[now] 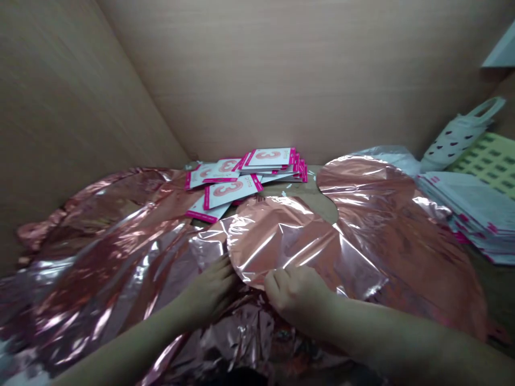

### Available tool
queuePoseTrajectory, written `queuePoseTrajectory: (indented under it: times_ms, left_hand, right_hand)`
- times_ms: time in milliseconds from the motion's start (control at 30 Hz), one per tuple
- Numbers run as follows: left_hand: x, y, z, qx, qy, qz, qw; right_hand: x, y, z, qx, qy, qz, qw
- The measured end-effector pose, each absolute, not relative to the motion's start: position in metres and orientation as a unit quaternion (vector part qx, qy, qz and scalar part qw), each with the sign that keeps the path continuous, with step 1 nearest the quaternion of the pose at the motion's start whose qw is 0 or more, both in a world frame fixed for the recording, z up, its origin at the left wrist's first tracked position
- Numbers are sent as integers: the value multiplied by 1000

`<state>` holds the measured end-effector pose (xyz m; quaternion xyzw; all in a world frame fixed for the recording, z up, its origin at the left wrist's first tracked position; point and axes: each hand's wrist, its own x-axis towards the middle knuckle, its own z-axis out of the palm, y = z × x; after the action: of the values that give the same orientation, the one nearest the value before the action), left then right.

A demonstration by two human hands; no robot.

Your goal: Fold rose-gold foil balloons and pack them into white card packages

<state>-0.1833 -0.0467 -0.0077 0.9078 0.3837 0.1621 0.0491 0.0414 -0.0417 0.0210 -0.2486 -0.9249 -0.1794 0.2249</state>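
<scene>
Large sheets of shiny rose-gold foil balloon (402, 241) lie deflated across the surface in front of me. My right hand (295, 292) is closed, its curled fingers gripping the near edge of the rounded foil lobe in the middle. Just left of that lobe, my left hand (213, 287) rests on the foil with its fingers stretched out, the tips partly hidden by its edge. Beyond both hands sits a loose pile of white and pink packets (233, 190), each printed with a pink number 3.
Wooden panels (281, 69) rise at the back and left. To the right is a stack of white and pink packets (478, 209), beside a yellow-green patterned sheet (488, 161) and a white heart-patterned container with a handle (454, 140). Clear plastic (396, 155) lies behind the foil.
</scene>
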Motion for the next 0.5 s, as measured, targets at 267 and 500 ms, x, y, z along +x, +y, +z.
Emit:
queuePoseTrajectory:
  times_ms: [267,500]
  left_hand:
    - [-193,-84,-29,821,476,304,-89]
    - [-203,-76,-36,923,357,116,-83]
  right_hand:
    - [15,-56,-21,-200,-966,-116,118]
    - [15,-45,13,-219,-971,70,71]
